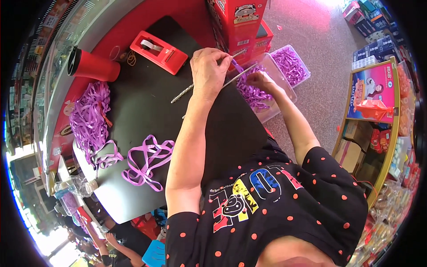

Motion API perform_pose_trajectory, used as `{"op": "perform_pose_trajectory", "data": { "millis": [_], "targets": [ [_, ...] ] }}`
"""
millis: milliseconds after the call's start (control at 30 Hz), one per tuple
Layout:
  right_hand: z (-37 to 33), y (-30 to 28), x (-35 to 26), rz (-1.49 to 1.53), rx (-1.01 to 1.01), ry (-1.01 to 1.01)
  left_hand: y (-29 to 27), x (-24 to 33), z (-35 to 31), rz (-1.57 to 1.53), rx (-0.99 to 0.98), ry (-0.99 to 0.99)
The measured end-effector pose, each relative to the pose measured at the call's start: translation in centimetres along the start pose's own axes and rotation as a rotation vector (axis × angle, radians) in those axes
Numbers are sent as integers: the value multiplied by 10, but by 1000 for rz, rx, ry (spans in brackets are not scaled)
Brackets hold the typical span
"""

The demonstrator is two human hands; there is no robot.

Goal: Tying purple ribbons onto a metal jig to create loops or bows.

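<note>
My left hand (208, 71) is over the far right part of the black table, its thumb and fingers pinched on a purple ribbon (236, 66) by the table edge. One thin silvery rod (182, 94) runs beneath this hand and comes out beyond the fingers. A second thin rod (240, 75) lies roughly alongside it, nearer me. My right hand (262, 82) hovers over a clear plastic bin (291, 94) of short purple ribbon pieces (255, 100). Its fingers are curled in, and what they hold, if anything, is hidden.
A red tape dispenser (159, 52), a red tumbler (95, 65) and a heap of purple ribbon (90, 120) lie on the table (222, 129), with loose ribbon loops (149, 162) nearer me. Red boxes (238, 26) stand beyond, beside another bin (307, 74). Shelves line the right; another person's arms (118, 244) show lower left.
</note>
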State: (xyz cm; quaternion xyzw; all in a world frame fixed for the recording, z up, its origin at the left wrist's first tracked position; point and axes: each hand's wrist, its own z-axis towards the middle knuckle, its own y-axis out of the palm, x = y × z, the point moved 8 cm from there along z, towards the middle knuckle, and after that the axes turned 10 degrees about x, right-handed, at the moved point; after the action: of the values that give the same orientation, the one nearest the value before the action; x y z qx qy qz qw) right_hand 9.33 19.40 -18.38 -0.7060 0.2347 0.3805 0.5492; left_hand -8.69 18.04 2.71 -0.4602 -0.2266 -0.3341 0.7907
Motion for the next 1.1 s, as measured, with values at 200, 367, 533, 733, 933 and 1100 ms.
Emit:
{"op": "perform_pose_trajectory", "data": {
  "millis": [200,367,533,733,933,1100],
  "targets": [
    [-17,28,68,171,51,143,1,4,2,-4,-26,-22],
    [-31,28,58,706,195,253,0,2,0,1,-23,-30],
    [-32,27,57,1004,293,515,-1,4,0,4,-19,-37],
    [-24,30,92,2,492,343,1,6,1,-3,-23,-37],
    [-33,49,93,42,346,276,1,6,1,15,-35,-36],
    [-48,50,60,13,451,-49,0,4,1,5,-30,-37]
  ]
}}
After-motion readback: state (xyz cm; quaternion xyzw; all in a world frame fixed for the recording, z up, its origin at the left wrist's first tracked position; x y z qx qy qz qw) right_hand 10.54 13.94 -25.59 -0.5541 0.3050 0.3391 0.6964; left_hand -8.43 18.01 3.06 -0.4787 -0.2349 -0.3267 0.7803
